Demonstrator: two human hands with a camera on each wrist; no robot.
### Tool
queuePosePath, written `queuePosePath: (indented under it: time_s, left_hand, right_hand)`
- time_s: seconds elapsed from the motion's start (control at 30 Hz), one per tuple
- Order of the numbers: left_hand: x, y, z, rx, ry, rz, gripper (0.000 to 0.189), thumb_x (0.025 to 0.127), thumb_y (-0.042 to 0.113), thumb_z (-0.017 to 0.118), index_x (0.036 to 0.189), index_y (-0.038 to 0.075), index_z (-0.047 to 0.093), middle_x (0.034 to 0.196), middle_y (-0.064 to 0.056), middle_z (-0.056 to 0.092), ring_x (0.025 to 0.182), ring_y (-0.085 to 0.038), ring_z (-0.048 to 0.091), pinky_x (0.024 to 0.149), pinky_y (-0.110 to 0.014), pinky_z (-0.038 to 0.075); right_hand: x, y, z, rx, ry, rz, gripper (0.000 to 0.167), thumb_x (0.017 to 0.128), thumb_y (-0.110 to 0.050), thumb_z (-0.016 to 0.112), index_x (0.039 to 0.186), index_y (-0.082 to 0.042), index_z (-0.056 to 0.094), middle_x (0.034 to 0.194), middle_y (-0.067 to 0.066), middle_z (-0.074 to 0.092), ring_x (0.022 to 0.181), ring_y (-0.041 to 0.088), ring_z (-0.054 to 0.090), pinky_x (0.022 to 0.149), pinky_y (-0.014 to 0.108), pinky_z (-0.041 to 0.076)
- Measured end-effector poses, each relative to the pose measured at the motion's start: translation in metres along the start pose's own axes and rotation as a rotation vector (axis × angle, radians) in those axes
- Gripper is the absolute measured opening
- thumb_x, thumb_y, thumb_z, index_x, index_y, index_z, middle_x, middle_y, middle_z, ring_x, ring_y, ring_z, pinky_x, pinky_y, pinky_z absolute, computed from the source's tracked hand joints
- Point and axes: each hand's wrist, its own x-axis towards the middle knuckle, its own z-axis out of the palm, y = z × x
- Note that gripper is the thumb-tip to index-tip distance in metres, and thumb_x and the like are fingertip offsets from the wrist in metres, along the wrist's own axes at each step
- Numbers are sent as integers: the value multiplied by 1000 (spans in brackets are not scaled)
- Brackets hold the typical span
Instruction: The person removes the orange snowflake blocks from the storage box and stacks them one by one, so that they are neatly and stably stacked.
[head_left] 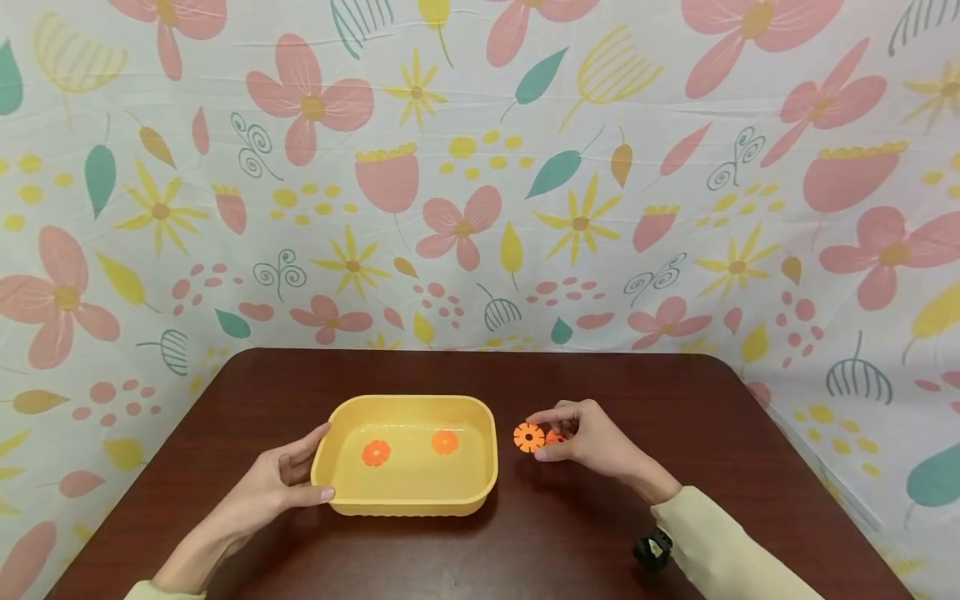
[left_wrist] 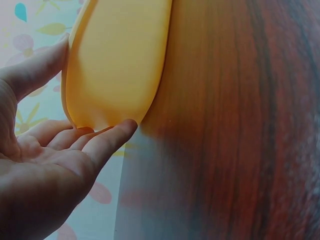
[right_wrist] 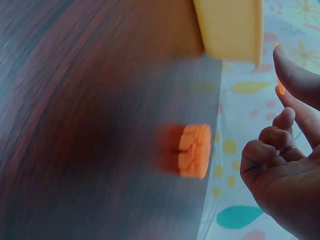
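Observation:
A yellow plastic basin [head_left: 412,483] stands on the table, and two orange notched discs lie flat in it, a left disc [head_left: 367,454] and a right disc [head_left: 445,442]. My left hand [head_left: 258,487] grips the basin's left end, fingers and thumb spread along its rim; the left wrist view shows this grip on the basin wall [left_wrist: 120,60]. To the right of the basin, my right hand [head_left: 592,437] pinches one orange notched disc [head_left: 520,440] between thumb and forefinger, above the table. A short stack of orange discs [right_wrist: 195,152] is partly hidden behind that hand in the head view.
The dark brown wooden table [head_left: 450,558] has rounded far corners. Behind it hangs a white cloth [head_left: 480,108] with printed flowers and leaves. A black round device [head_left: 651,552] sits at the right wrist, by the sleeve cuff.

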Motion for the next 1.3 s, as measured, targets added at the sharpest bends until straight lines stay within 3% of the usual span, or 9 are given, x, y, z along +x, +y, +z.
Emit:
queuePosePath:
  time_s: [0.23,0.63,0.97,1.3]
  left_hand:
    - [0,0,1,-3,-5,5,95,94,3,77,167,0,17,168,-24,26,139,-27,53,98,-29,53]
    - [1,0,0,-23,-10,3,94,95,0,76,167,-1,15,167,-26,26,138,-24,55,98,-30,53]
    - [1,0,2,2,1,24,94,93,0,77,166,-4,17,167,-27,23,137,-31,54,97,-30,54]
    - [1,1,1,18,11,17,95,93,1,78,166,-3,18,168,-26,23,141,-36,49,98,-29,53]
  right_hand:
    - [-7,14,-9,-12,16,56,39,82,-14,93,120,-9,81,93,22,64,79,25,51,63,25,41]
    - [-14,34,-21,5,48,73,40,84,-11,91,121,-4,79,85,15,58,79,26,49,62,27,41]
    - [-14,54,-29,-28,49,85,42,83,-9,91,122,-2,78,83,12,55,75,24,47,61,28,37]
    - [-13,58,-29,-40,48,87,43,82,-10,92,121,-2,79,81,10,55,75,23,47,61,28,37]
